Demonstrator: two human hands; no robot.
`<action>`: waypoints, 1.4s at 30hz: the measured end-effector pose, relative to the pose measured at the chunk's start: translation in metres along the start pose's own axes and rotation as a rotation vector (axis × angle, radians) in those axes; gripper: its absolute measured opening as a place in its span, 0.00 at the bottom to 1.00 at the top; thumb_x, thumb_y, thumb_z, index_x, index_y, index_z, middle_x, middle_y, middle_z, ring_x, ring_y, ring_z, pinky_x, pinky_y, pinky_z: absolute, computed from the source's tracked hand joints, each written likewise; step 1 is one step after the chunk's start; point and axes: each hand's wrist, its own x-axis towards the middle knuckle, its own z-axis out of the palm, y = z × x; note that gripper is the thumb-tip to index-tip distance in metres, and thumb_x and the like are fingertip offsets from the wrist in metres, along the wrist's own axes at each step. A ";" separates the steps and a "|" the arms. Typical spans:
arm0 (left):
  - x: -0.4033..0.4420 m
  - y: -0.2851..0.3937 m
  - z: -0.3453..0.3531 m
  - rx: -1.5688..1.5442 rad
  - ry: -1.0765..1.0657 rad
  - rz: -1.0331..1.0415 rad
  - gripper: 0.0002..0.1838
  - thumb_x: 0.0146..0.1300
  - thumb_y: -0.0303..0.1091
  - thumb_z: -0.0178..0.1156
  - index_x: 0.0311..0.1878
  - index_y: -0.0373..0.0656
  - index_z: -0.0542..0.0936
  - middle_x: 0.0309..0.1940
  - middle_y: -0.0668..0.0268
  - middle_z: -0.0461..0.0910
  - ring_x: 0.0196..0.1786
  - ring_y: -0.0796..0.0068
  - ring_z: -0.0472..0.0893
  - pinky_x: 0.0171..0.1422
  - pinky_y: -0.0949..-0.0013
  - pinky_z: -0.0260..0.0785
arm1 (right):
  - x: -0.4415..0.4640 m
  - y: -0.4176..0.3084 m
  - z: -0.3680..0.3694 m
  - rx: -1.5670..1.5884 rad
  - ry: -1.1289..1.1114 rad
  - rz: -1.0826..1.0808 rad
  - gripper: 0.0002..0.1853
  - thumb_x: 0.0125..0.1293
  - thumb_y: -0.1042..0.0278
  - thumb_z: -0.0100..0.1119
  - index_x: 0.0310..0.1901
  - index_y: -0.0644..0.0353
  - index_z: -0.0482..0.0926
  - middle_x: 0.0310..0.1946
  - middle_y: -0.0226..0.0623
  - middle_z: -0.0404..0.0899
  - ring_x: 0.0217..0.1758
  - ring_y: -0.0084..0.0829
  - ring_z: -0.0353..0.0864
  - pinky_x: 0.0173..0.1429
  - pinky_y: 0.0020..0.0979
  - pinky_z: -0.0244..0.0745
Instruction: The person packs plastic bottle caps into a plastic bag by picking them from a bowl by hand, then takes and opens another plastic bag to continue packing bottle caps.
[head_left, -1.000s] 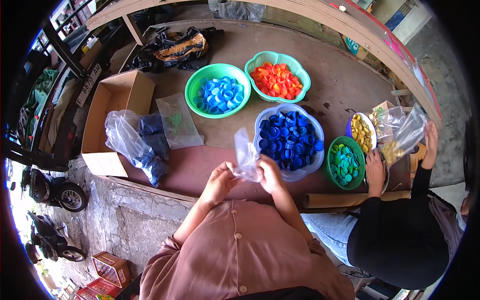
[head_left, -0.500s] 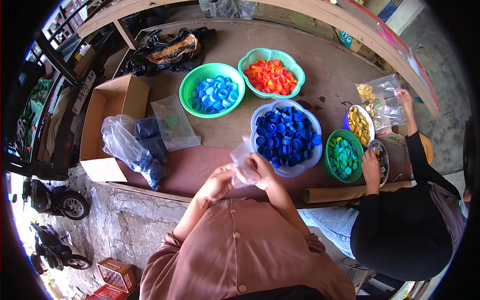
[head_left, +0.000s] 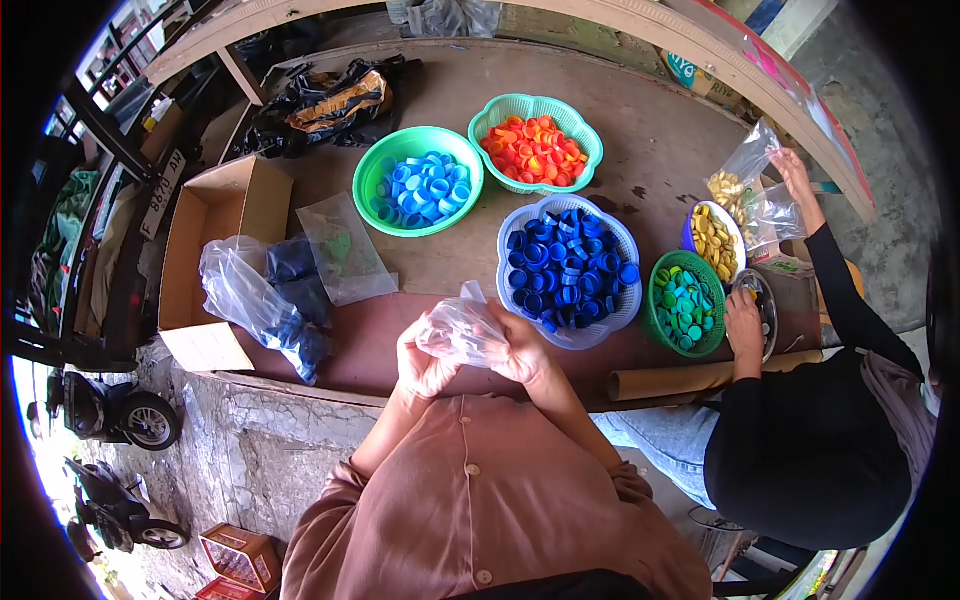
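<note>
Between my two hands, close to my chest, a clear plastic bag (head_left: 462, 335) is stretched sideways. My left hand (head_left: 424, 362) grips its left side and my right hand (head_left: 523, 348) grips its right side. Just beyond my right hand stands a pale blue basket (head_left: 632, 300) full of dark blue bottle caps (head_left: 565, 262). Farther off are a green basin (head_left: 363, 185) with light blue caps (head_left: 424, 190) and a mint green basket (head_left: 597, 150) with orange and red caps (head_left: 533, 150). Whether anything is inside the bag I cannot tell.
A co-worker's hand (head_left: 744, 325) is at a metal bowl (head_left: 769, 290) on the right; their other hand (head_left: 793, 172) holds a plastic bag of yellow caps (head_left: 727, 190). A green basket (head_left: 655, 325), a cardboard box (head_left: 190, 285), a filled bag (head_left: 240, 280) and flat plastic (head_left: 345, 250) lie around.
My hands have moved apart, and the bunched plastic bag is now spread wider between them. The co-worker's raised hand has shifted up and to the left with its bag.
</note>
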 end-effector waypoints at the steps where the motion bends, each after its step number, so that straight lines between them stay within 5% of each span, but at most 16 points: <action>1: 0.001 -0.002 0.000 0.040 0.008 0.061 0.22 0.63 0.43 0.48 0.52 0.35 0.70 0.48 0.53 0.75 0.51 0.57 0.75 0.58 0.53 0.66 | 0.004 0.013 0.027 0.008 0.438 -0.154 0.20 0.69 0.59 0.39 0.52 0.67 0.68 0.33 0.47 0.80 0.19 0.30 0.79 0.17 0.24 0.76; 4: 0.002 0.002 0.007 0.042 0.027 -0.064 0.25 0.62 0.44 0.49 0.55 0.34 0.67 0.50 0.54 0.73 0.52 0.59 0.74 0.60 0.56 0.65 | 0.010 -0.005 -0.014 -0.082 0.284 -0.183 0.18 0.70 0.60 0.39 0.51 0.66 0.69 0.31 0.45 0.79 0.14 0.25 0.74 0.13 0.22 0.71; 5: 0.001 0.000 0.013 0.289 0.042 -0.044 0.31 0.61 0.47 0.51 0.59 0.32 0.62 0.54 0.55 0.70 0.56 0.63 0.71 0.61 0.58 0.62 | 0.001 -0.011 -0.009 0.034 -0.130 -0.072 0.17 0.69 0.61 0.40 0.50 0.66 0.70 0.29 0.43 0.79 0.13 0.21 0.70 0.14 0.19 0.68; 10: 0.005 -0.009 0.022 1.190 0.230 0.296 0.21 0.55 0.26 0.56 0.52 0.39 0.65 0.48 0.61 0.69 0.53 0.74 0.68 0.57 0.70 0.60 | 0.004 -0.004 0.012 -0.131 -0.109 -0.142 0.17 0.67 0.61 0.45 0.50 0.64 0.71 0.30 0.41 0.79 0.16 0.21 0.73 0.16 0.18 0.69; 12: 0.004 -0.002 0.022 1.482 0.251 0.383 0.16 0.55 0.21 0.55 0.47 0.40 0.67 0.43 0.63 0.71 0.47 0.78 0.70 0.53 0.74 0.62 | 0.006 0.011 0.055 -0.188 0.578 -0.237 0.18 0.66 0.60 0.48 0.50 0.64 0.71 0.30 0.40 0.79 0.18 0.20 0.75 0.15 0.16 0.67; 15: 0.000 0.003 0.026 1.716 0.344 0.450 0.09 0.55 0.17 0.49 0.38 0.39 0.66 0.24 0.71 0.69 0.29 0.87 0.66 0.32 0.79 0.58 | -0.001 -0.012 -0.007 -0.408 0.241 -0.195 0.17 0.65 0.61 0.49 0.50 0.64 0.71 0.35 0.37 0.80 0.21 0.19 0.77 0.16 0.14 0.63; 18: -0.001 0.004 0.044 2.127 0.435 0.466 0.11 0.52 0.15 0.46 0.39 0.37 0.64 0.19 0.66 0.67 0.23 0.80 0.65 0.26 0.77 0.57 | -0.002 -0.026 -0.014 -0.574 -0.074 -0.220 0.14 0.66 0.64 0.48 0.48 0.64 0.72 0.37 0.36 0.79 0.28 0.21 0.78 0.23 0.14 0.67; 20: -0.002 0.003 0.033 2.058 0.444 0.500 0.12 0.51 0.14 0.46 0.39 0.37 0.63 0.20 0.64 0.67 0.23 0.78 0.65 0.26 0.76 0.59 | 0.006 -0.013 -0.002 -1.450 0.516 -0.922 0.12 0.66 0.67 0.47 0.46 0.65 0.73 0.37 0.38 0.77 0.33 0.20 0.75 0.34 0.20 0.69; 21: -0.002 0.003 0.030 1.986 0.450 0.533 0.13 0.49 0.13 0.45 0.39 0.36 0.62 0.20 0.62 0.67 0.22 0.76 0.65 0.26 0.75 0.60 | 0.007 -0.010 0.001 -1.537 0.613 -1.109 0.09 0.64 0.71 0.50 0.43 0.66 0.73 0.37 0.40 0.76 0.40 0.26 0.74 0.43 0.26 0.69; 24: 0.001 -0.010 0.030 2.000 0.477 0.654 0.14 0.48 0.13 0.45 0.39 0.36 0.61 0.23 0.60 0.68 0.23 0.74 0.68 0.28 0.73 0.64 | -0.017 0.025 0.055 -1.926 0.473 -1.421 0.08 0.55 0.82 0.52 0.37 0.65 0.72 0.32 0.42 0.74 0.38 0.35 0.76 0.42 0.29 0.71; 27: 0.005 -0.016 0.028 2.085 0.364 0.732 0.13 0.51 0.15 0.46 0.40 0.35 0.61 0.25 0.53 0.71 0.25 0.65 0.74 0.31 0.69 0.67 | -0.010 0.053 0.061 -2.171 0.038 -1.217 0.06 0.53 0.82 0.51 0.34 0.65 0.72 0.30 0.44 0.72 0.33 0.41 0.75 0.36 0.36 0.72; 31: 0.003 -0.023 0.031 2.066 0.377 0.711 0.09 0.55 0.18 0.48 0.39 0.34 0.61 0.24 0.51 0.72 0.24 0.57 0.74 0.30 0.64 0.68 | -0.009 0.039 0.028 -2.459 0.338 -0.853 0.12 0.53 0.80 0.48 0.40 0.67 0.70 0.37 0.52 0.71 0.40 0.49 0.73 0.44 0.40 0.71; 34: 0.003 -0.027 0.016 2.303 0.313 0.726 0.09 0.57 0.21 0.50 0.38 0.34 0.61 0.25 0.50 0.73 0.25 0.52 0.75 0.29 0.60 0.68 | -0.005 0.039 0.014 -2.400 0.459 -0.710 0.15 0.54 0.79 0.47 0.45 0.70 0.69 0.38 0.55 0.72 0.41 0.50 0.73 0.44 0.42 0.70; 36: 0.003 -0.032 0.019 2.384 0.336 0.711 0.11 0.55 0.22 0.53 0.38 0.35 0.62 0.24 0.51 0.73 0.26 0.50 0.75 0.29 0.57 0.69 | 0.000 0.031 0.021 -2.072 0.426 -1.100 0.20 0.53 0.86 0.45 0.51 0.71 0.68 0.42 0.52 0.74 0.46 0.47 0.75 0.50 0.35 0.70; 38: 0.004 -0.034 0.021 2.321 0.586 0.311 0.14 0.53 0.23 0.55 0.39 0.36 0.61 0.24 0.53 0.74 0.26 0.51 0.76 0.30 0.57 0.70 | -0.003 0.029 0.014 -1.756 0.407 -1.013 0.27 0.52 0.87 0.49 0.57 0.68 0.64 0.46 0.52 0.72 0.46 0.39 0.75 0.50 0.31 0.70; 42: 0.009 -0.035 0.012 2.229 0.420 0.434 0.19 0.50 0.22 0.56 0.42 0.38 0.59 0.22 0.54 0.73 0.26 0.51 0.76 0.27 0.56 0.69 | 0.009 0.044 0.014 -1.227 0.306 -0.956 0.25 0.61 0.80 0.50 0.61 0.66 0.60 0.54 0.43 0.67 0.56 0.27 0.68 0.56 0.23 0.64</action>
